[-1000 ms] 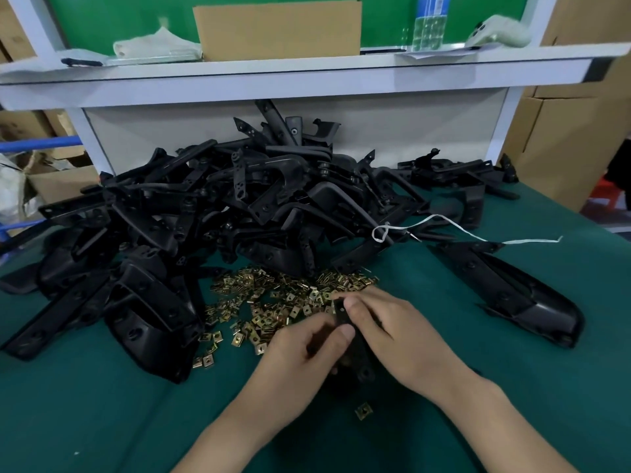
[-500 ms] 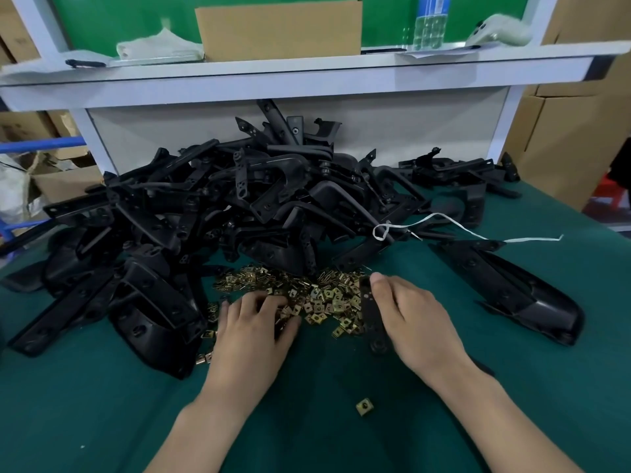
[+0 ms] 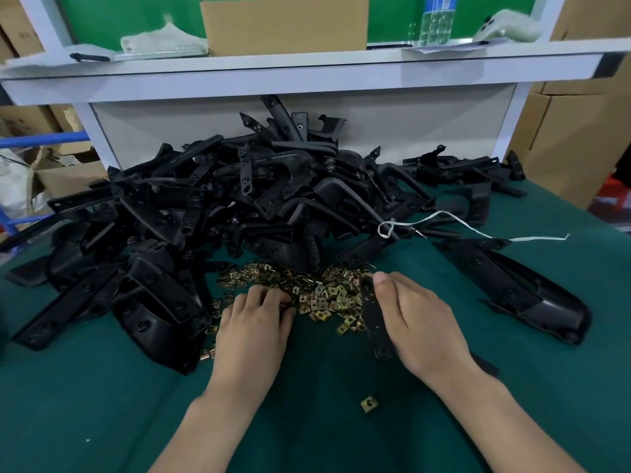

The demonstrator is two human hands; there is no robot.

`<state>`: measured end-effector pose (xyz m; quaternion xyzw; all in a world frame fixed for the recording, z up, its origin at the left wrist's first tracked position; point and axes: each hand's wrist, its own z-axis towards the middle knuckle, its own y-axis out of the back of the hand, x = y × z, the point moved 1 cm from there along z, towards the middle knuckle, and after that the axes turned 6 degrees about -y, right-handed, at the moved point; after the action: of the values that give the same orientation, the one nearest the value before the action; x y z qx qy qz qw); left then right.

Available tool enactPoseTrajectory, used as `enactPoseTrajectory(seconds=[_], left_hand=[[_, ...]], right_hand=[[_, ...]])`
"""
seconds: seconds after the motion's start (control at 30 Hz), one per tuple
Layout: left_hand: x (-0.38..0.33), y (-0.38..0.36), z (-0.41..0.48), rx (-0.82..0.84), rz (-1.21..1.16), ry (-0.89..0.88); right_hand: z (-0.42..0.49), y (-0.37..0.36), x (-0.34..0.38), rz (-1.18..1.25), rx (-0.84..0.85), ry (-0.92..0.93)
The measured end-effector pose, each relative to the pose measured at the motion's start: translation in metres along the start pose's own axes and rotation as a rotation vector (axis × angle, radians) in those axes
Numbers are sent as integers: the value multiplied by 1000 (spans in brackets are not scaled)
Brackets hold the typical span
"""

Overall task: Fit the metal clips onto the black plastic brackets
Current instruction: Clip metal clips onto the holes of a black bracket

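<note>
A heap of small brass-coloured metal clips (image 3: pixel 317 295) lies on the green table in front of a big pile of black plastic brackets (image 3: pixel 239 206). My left hand (image 3: pixel 254 331) rests palm down on the near left part of the clip heap, its fingertips curled into the clips; whether it holds one is hidden. My right hand (image 3: pixel 421 324) grips a narrow black bracket (image 3: pixel 372 315) that stands on edge beside the clips, thumb along its top. One stray clip (image 3: pixel 368 403) lies alone nearer to me.
A long black bracket (image 3: pixel 519 288) lies apart on the right of the green table (image 3: pixel 102 421). A white string (image 3: pixel 478 230) trails over the pile's right side. A white shelf (image 3: pixel 307 73) overhangs the back. Cardboard boxes (image 3: pixel 580 131) stand at right.
A second ago both hands worked together on the bracket. My left hand has since let go and moved left onto the clip heap; my right hand keeps the bracket, shifted slightly right.
</note>
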<state>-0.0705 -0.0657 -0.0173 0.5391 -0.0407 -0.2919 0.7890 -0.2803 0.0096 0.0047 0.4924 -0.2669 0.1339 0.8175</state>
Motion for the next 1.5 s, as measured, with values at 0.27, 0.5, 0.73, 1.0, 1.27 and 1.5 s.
enactPoseTrajectory(seconds=[0.27, 0.5, 0.73, 1.0, 1.27, 1.5], left_hand=[[2, 3, -1, -83, -26, 4], [-4, 6, 0, -223, -42, -98], [-5, 2, -2, -167, -67, -100], [-11, 3, -5, -115, -108, -124], [-15, 5, -5, -86, -179, -77], [-17, 9, -6, -73, -242, -48]], right_hand=[[-1, -2, 1, -33, 42, 3], [1, -4, 5, -83, 85, 40], [1, -3, 7, -99, 133, 49], [1, -2, 7, -84, 102, 49], [-1, -2, 8, -67, 139, 60], [-1, -5, 7, -36, 173, 69]])
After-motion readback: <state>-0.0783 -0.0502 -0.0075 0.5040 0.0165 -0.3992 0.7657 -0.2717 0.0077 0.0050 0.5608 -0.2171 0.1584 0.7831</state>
